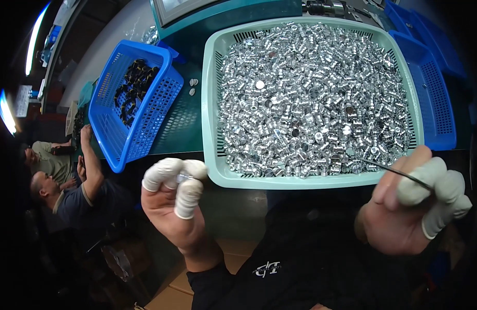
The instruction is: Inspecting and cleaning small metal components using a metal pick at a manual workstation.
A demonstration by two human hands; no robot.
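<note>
Pinching a small metal part (182, 177) in our left hand (172, 199), we hold it beside the green tray (210, 103). Our right hand (411, 204) grips thin tweezers (391, 169) over the heaped silver pieces (311, 98).

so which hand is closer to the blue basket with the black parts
Left. The left hand sits just below and right of the blue basket, pinching a small metal piece. The right hand is far across, past the green tray, holding a thin tool.

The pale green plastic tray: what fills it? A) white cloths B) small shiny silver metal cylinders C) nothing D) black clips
B: the pale green plastic tray is heaped with small shiny silver metal cylinders; the black parts lie in the blue plastic basket beside it.
</note>
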